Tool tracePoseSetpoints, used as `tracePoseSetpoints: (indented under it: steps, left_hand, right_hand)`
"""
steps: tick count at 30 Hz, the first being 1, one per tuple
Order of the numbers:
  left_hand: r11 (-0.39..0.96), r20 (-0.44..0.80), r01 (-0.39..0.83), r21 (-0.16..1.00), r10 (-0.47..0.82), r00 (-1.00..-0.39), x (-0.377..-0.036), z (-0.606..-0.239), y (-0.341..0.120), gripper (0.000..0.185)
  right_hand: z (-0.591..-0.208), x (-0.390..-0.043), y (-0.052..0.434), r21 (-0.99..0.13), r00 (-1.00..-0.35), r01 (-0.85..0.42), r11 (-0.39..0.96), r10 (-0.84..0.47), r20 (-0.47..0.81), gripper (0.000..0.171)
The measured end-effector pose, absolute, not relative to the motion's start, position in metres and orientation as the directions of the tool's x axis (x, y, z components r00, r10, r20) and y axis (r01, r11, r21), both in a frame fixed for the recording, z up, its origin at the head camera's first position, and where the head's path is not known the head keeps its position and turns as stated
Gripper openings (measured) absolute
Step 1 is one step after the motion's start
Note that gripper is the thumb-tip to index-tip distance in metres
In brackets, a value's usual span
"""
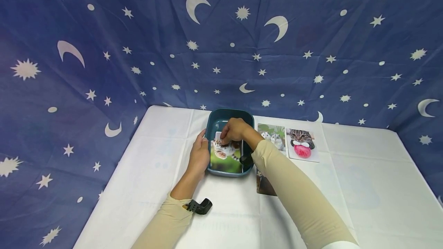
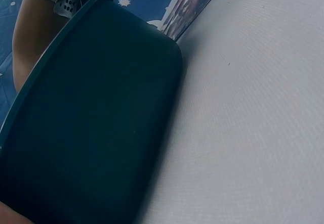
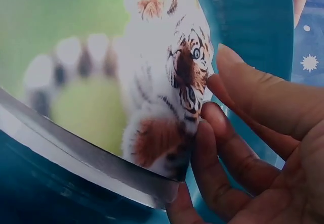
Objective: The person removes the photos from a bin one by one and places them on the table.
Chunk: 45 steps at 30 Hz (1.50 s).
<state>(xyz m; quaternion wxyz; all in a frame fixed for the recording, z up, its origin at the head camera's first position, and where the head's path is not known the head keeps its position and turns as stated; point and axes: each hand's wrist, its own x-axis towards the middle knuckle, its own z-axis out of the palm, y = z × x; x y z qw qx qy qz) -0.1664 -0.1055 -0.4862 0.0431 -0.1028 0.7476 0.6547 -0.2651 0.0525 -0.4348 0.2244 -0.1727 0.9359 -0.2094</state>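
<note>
Head view: right hand [image 1: 234, 130] — fingers [image 3: 223, 153] pinching tiger photo [image 1: 225, 153], bowing it into teal tray [image 1: 228, 115]. Left hand [image 1: 199, 153] — fingers straight against tray's side, likely steadying it on white surface [image 1: 166, 156].

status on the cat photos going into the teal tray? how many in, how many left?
In hand: the right hand is pressing the tiger-cub photo into the teal tray, while the left hand steadies the tray's side. Whether other photos lie under it cannot be seen. Left on the table: the two-kittens photo, the cat-with-red-ball photo and a photo partly hidden under the right forearm.
</note>
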Motion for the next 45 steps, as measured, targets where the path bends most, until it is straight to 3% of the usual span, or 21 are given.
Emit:
tracePoseSetpoints:
  steps: [9, 19, 31, 45]
  left_hand:
    - [0.119, -0.198, -0.209, 0.971, -0.101, -0.975, -0.165, -0.486, -0.105, 0.05]
    - [0.116, -0.193, -0.205, 0.972, -0.108, -0.975, -0.165, -0.488, -0.105, 0.049]
    - [0.123, -0.2, -0.211, 0.97, -0.102, -0.975, -0.166, -0.488, -0.105, 0.049]
    - [0.113, -0.196, -0.208, 0.972, -0.107, -0.975, -0.166, -0.487, -0.105, 0.049]
  right_hand:
    - [-0.432, -0.265, 0.055, -0.432, -0.841, -0.269, 0.861, -0.429, -0.331, 0.013]
    - [-0.432, -0.264, 0.056, -0.523, -0.822, -0.212, 0.826, -0.44, -0.362, 0.019]
    - [-0.421, -0.261, 0.06, -0.445, -0.819, -0.283, 0.85, -0.456, -0.349, 0.013]
    - [-0.419, -0.259, 0.067, -0.453, -0.842, -0.257, 0.854, -0.428, -0.328, 0.019]
